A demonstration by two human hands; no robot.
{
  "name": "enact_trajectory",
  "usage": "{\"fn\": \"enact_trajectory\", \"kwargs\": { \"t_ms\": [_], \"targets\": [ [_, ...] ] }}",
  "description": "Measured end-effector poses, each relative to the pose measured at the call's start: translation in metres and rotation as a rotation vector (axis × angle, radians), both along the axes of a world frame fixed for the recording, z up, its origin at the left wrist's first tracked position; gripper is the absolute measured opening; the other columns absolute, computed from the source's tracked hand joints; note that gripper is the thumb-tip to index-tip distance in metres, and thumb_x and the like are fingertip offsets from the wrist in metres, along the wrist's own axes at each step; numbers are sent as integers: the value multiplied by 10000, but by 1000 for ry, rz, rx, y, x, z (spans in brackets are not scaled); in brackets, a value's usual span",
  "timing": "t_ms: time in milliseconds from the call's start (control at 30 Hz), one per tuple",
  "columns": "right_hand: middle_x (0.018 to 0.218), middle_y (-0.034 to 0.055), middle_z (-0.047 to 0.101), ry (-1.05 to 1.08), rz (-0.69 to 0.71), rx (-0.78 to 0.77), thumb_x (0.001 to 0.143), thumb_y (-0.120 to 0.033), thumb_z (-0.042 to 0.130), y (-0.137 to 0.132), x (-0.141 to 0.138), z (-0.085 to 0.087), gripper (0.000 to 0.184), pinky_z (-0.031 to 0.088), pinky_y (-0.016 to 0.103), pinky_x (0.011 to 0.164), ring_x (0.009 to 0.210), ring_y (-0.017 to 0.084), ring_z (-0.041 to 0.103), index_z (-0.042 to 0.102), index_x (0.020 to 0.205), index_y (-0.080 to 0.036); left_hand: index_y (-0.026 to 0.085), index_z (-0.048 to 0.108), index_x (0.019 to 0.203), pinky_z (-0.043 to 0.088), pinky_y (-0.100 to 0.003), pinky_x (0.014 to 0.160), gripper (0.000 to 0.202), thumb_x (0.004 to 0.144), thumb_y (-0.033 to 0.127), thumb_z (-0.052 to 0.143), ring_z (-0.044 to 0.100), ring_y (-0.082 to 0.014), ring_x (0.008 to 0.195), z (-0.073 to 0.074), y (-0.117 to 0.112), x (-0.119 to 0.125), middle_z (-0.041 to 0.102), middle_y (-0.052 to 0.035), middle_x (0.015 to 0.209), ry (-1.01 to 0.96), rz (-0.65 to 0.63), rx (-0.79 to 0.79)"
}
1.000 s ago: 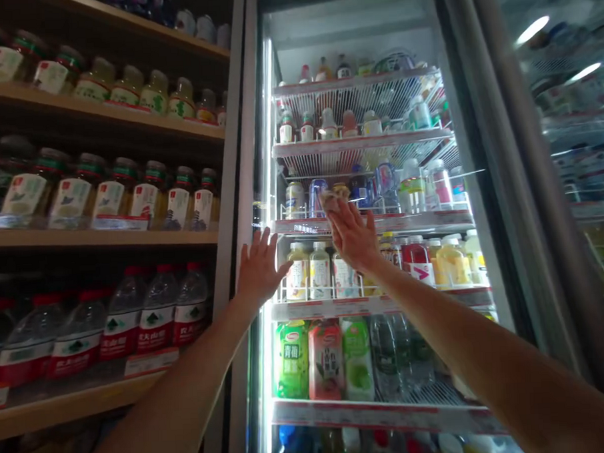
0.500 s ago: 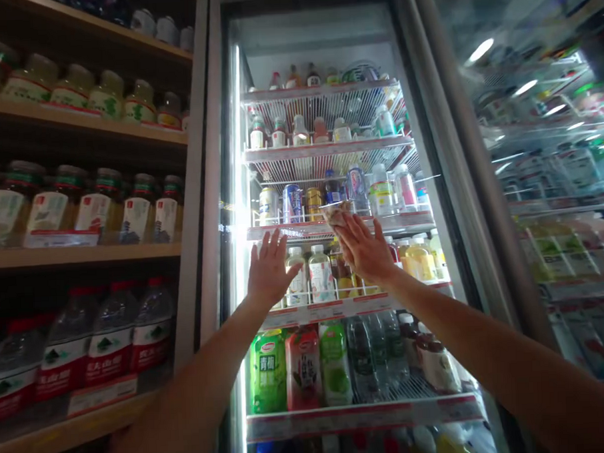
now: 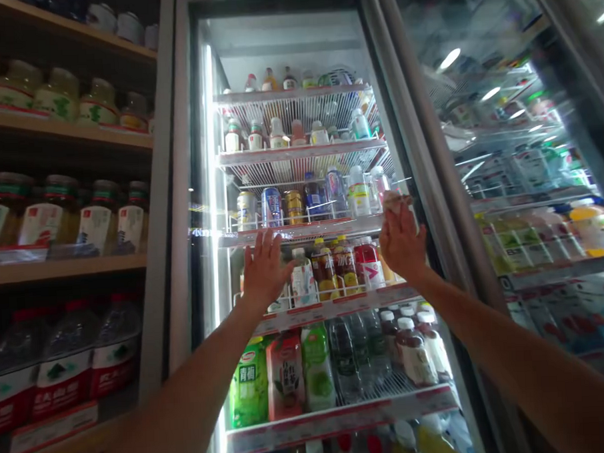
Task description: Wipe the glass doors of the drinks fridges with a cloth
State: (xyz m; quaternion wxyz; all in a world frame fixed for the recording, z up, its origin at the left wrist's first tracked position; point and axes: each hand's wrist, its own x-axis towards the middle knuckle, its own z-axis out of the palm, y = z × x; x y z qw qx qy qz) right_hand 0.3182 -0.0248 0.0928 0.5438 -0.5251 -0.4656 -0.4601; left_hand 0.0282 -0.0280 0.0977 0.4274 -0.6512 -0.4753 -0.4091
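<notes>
I face a lit drinks fridge behind a glass door. My left hand lies flat on the glass with its fingers spread, in front of the shelf of small bottles. My right hand is raised near the door's right edge. It presses a small crumpled cloth against the glass under its fingertips, level with the shelf of cans. Both forearms reach up from the bottom of the view.
Wooden shelves on the left carry rows of jars and, lower down, red-labelled water bottles. A second glass-door fridge stands on the right, its glass full of reflections. A metal door frame divides the two fridges.
My right hand has slid the cloth to the right across the glass, from the middle to the door's right edge. My left hand has moved slightly in from the left frame. The view has turned right.
</notes>
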Motion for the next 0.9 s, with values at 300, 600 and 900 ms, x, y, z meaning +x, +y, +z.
{"fn": "enact_trajectory", "kwargs": {
  "t_ms": [300, 600, 900],
  "targets": [
    [1467, 182, 292, 88, 47, 31, 911, -347, 259, 0, 22, 22, 518, 288, 615, 986, 1315, 353, 319, 439, 1342, -122, 145, 286, 1412, 165, -523, 1113, 642, 883, 506, 337, 127, -276, 1406, 8, 2, -6, 191, -109, 1516, 24, 41, 12],
    [1526, 42, 198, -415, 116, -123, 910, -340, 291, 2, -70, 46, 501, 250, 532, 1072, 1380, 271, 219, 344, 1400, -246, 158, 276, 1420, 172, -525, 1113, 641, 877, 495, 332, 146, -284, 1402, 25, -3, -28, 212, -97, 1513, -10, 103, 7],
    [1496, 72, 274, -216, 161, -6, 915, -330, 274, 10, -89, 68, 493, 262, 600, 1026, 1355, 317, 264, 370, 1388, -234, 134, 266, 1418, 217, -571, 1081, 645, 883, 492, 307, 163, -292, 1397, 22, -11, -72, 193, -115, 1516, -134, 170, -42]
  ]
}}
